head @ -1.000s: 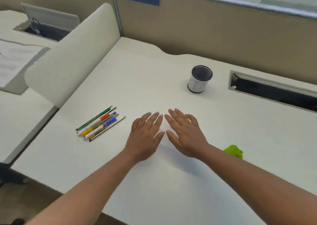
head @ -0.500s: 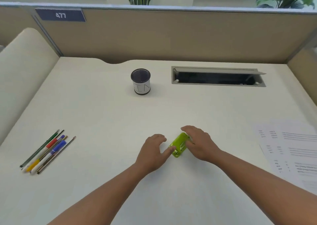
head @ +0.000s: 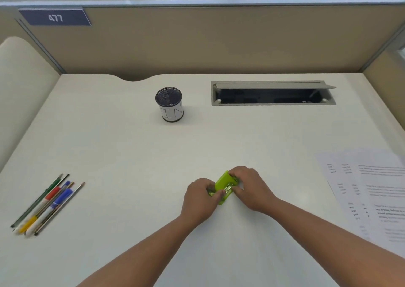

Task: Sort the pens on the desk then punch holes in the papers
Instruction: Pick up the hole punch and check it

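Note:
A small lime-green hole punch (head: 224, 185) sits on the white desk (head: 131, 155) in front of me. My left hand (head: 200, 198) grips its near left end with curled fingers. My right hand (head: 252, 188) grips its far right end. Several pens and pencils (head: 47, 203) lie side by side near the desk's left edge. A black mesh pen cup (head: 169, 104) with a white label stands upright at the back middle, empty as far as I can see. Printed papers (head: 370, 190) lie fanned out at the right.
An open grey cable tray (head: 272, 93) is set into the desk at the back right. Beige partition walls (head: 197, 41) close the back and right. A cream padded divider (head: 19, 85) borders the left side.
One second ago both hands lay flat on the desk and my view faced left. My view has swung right and both hands have closed round the green hole punch.

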The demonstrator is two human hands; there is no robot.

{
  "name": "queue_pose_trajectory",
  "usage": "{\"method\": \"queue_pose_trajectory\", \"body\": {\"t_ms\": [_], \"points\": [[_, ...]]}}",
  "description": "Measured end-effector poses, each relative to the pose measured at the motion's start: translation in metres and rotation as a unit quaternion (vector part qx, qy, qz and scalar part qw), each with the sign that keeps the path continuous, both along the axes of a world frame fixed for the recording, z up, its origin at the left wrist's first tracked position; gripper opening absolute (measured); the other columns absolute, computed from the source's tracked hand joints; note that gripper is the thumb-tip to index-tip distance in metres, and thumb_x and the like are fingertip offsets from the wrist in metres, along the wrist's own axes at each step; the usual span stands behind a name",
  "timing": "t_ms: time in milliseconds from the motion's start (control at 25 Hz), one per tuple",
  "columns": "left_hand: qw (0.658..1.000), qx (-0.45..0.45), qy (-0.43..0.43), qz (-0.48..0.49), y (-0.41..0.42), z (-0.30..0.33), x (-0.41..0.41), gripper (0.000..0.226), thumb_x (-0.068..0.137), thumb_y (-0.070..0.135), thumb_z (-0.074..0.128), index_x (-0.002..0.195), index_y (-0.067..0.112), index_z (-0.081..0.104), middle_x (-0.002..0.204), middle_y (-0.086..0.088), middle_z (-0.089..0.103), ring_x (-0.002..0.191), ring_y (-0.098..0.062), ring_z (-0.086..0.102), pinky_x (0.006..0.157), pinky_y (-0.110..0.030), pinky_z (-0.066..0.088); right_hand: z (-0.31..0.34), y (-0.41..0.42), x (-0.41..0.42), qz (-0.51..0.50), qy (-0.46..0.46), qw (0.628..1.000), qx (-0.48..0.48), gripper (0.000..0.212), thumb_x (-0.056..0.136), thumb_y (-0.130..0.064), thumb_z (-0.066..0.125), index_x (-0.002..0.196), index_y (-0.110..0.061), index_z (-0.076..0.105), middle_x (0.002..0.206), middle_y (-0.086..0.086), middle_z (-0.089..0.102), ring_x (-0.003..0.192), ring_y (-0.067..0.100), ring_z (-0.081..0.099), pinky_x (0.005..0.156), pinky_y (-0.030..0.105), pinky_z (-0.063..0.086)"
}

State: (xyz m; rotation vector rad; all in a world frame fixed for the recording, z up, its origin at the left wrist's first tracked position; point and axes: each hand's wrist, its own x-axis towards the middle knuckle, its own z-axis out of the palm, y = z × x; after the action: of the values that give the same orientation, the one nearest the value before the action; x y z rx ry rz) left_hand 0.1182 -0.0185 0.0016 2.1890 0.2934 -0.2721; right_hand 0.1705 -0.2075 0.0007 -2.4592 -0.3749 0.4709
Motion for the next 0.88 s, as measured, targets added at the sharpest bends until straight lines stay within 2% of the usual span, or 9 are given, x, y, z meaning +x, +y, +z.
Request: {"method": "queue_pose_trajectory", "body": {"t_ms": [120, 240, 360, 640, 880], "points": [[0.999, -0.023, 0.018, 0.016, 0.003, 0.000, 0.004, 0.017, 0.079, 0.035, 0.080, 0.085, 0.022, 0.073, 0.084, 0.005, 0.070, 0.079, -0.013, 0.063, 0.071, -0.031, 0.053, -0.003, 0.000, 0.001, -0.006, 0.003, 1.000, 0.002, 0.042, 0.087, -0.017, 0.070, 0.128, -0.022, 0.063, 0.129, -0.004, 0.063, 0.114, 0.021, 0.056, 0.098, 0.041, 0.048], [0.999, -0.033, 0.019, 0.009, 0.008, 0.003, 0.012, 0.012, 0.078, 0.031, 0.080, 0.083, 0.022, 0.073, 0.078, 0.007, 0.069, 0.070, -0.007, 0.059, 0.062, -0.023, 0.047, -0.002, -0.001, 0.004, -0.012, -0.013, 0.999, 0.033, 0.039, 0.086, -0.014, 0.072, 0.124, -0.018, 0.064, 0.122, -0.004, 0.063, 0.110, 0.018, 0.057, 0.097, 0.037, 0.048], [0.999, -0.036, 0.018, 0.005, 0.012, 0.013, 0.031, 0.011, 0.075, 0.026, 0.079, 0.083, 0.023, 0.073, 0.080, 0.007, 0.070, 0.070, -0.008, 0.060, 0.061, -0.020, 0.045, 0.003, 0.000, 0.012, -0.029, -0.030, 0.997, 0.068, 0.036, 0.084, -0.010, 0.073, 0.119, -0.017, 0.064, 0.116, -0.005, 0.061, 0.101, 0.012, 0.057, 0.090, 0.029, 0.047], [0.997, 0.026, -0.050, -0.057, 0.012, 0.043, 0.115, 0.021, 0.071, 0.025, 0.076, 0.090, 0.019, 0.069, 0.087, 0.003, 0.070, 0.083, -0.018, 0.064, 0.074, -0.036, 0.055, 0.016, 0.006, 0.063, -0.104, -0.075, 0.986, 0.108, 0.038, 0.080, -0.013, 0.077, 0.115, -0.018, 0.062, 0.114, -0.005, 0.057, 0.096, 0.017, 0.061, 0.081, 0.030, 0.052], [0.991, 0.041, -0.075, -0.106, 0.011, 0.041, 0.191, 0.026, 0.074, 0.024, 0.075, 0.098, 0.018, 0.070, 0.093, 0.000, 0.071, 0.089, -0.020, 0.065, 0.081, -0.042, 0.058, 0.007, 0.007, 0.122, -0.140, -0.097, 0.980, 0.102, 0.048, 0.082, -0.018, 0.078, 0.128, -0.017, 0.062, 0.121, 0.000, 0.056, 0.096, 0.018, 0.062, 0.084, 0.032, 0.054]]}}
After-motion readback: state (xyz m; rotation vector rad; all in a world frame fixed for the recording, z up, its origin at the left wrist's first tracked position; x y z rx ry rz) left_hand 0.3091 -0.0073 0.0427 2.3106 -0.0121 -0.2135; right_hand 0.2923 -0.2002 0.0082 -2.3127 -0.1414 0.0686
